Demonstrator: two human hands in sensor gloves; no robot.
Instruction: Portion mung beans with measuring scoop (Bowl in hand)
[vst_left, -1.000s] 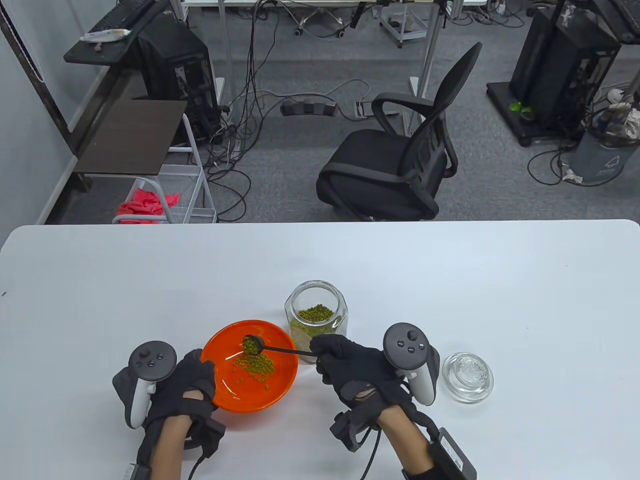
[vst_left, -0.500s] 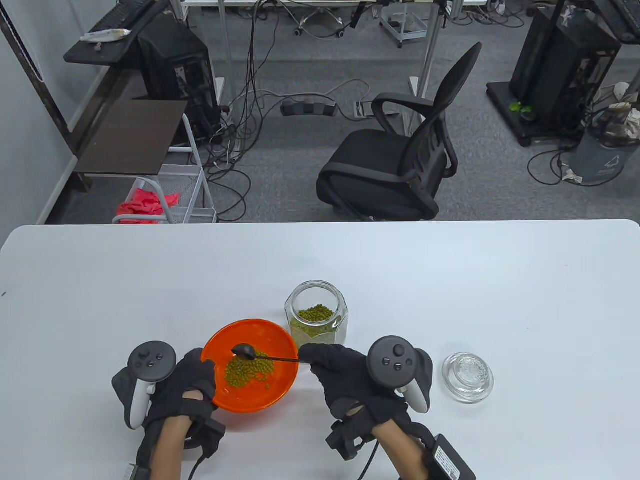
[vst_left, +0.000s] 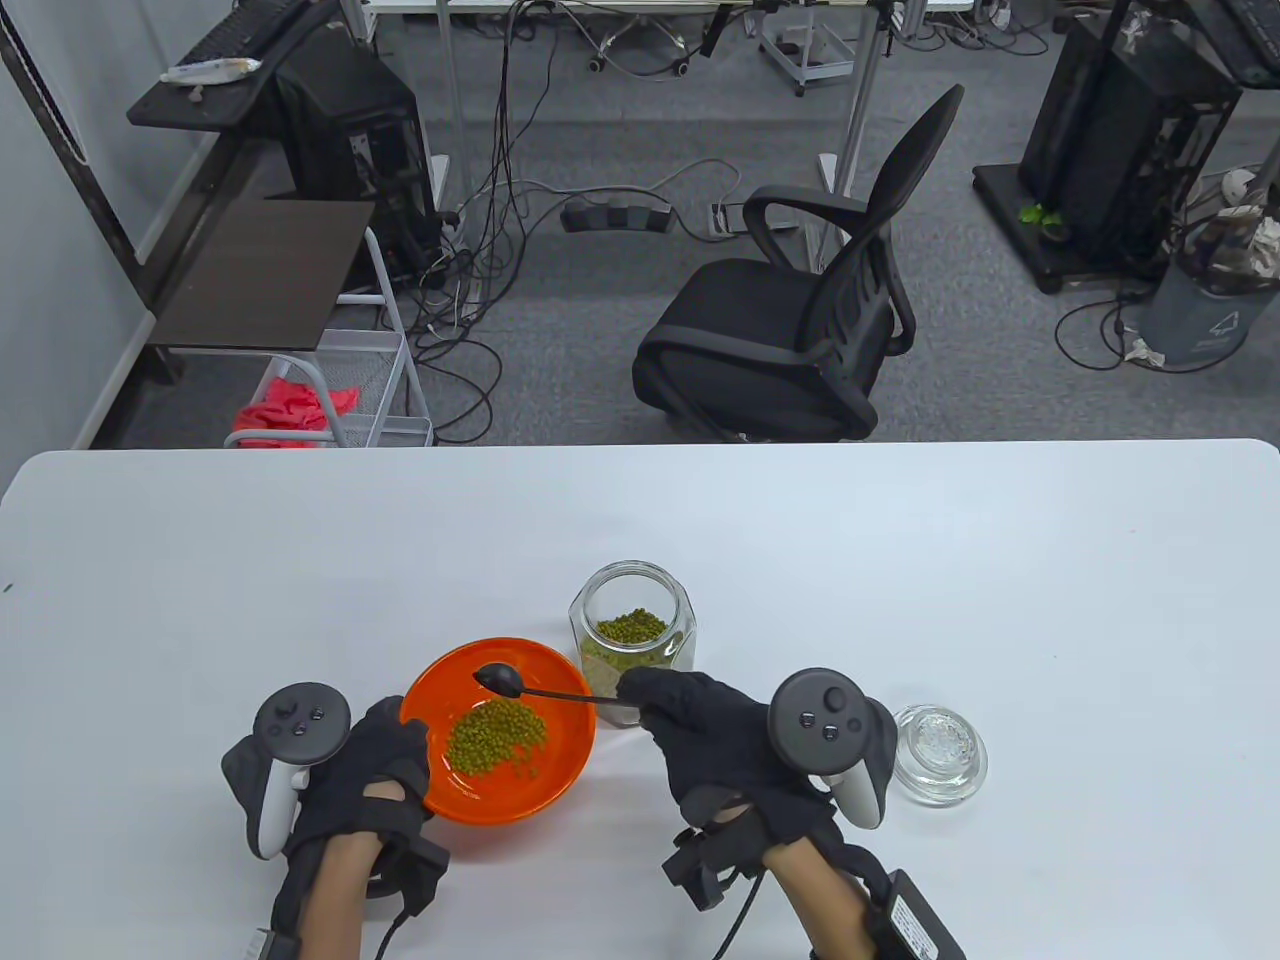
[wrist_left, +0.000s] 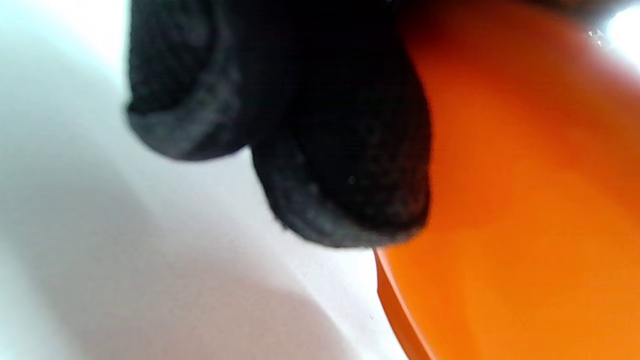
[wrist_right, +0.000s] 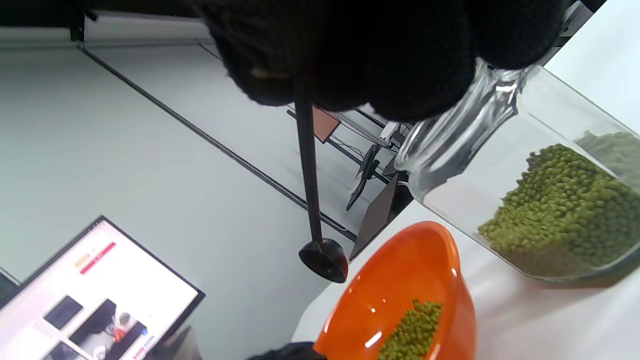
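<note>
We see two hands in black sensor gloves working at a white table (vst_left: 900, 560), each with a grey tracker strapped to its back. Our left hand (vst_left: 365, 770) grips the near-left rim of a round orange plastic bowl (vst_left: 560, 770), fingers curled against its outer wall; in the left wrist view the gloved fingertips (wrist_left: 345, 190) press against the orange side, blurred by closeness. A loose heap of green mung beans (vst_left: 497, 735) lies in the bottom of the bowl.

Our right hand (vst_left: 720, 745) pinches the far end of a slim black measuring scoop (vst_left: 530, 686), its thin handle running leftward from the fingertips. The scoop's small round head hangs over the far part of the bowl, above the beans and apart from them. In the right wrist view the handle drops from the curled fingers (wrist_right: 400, 65) to the scoop head, seen from its rounded underside; whether it carries beans we cannot tell.

Just beyond the right hand's fingertips, and beside the bowl's far-right rim, stands a clear faceted glass jar (vst_left: 632, 625), open at the top and partly filled with mung beans. To the right of the right hand, just beside its tracker, a round clear glass lid (vst_left: 940, 755) lies flat on the table.
</note>
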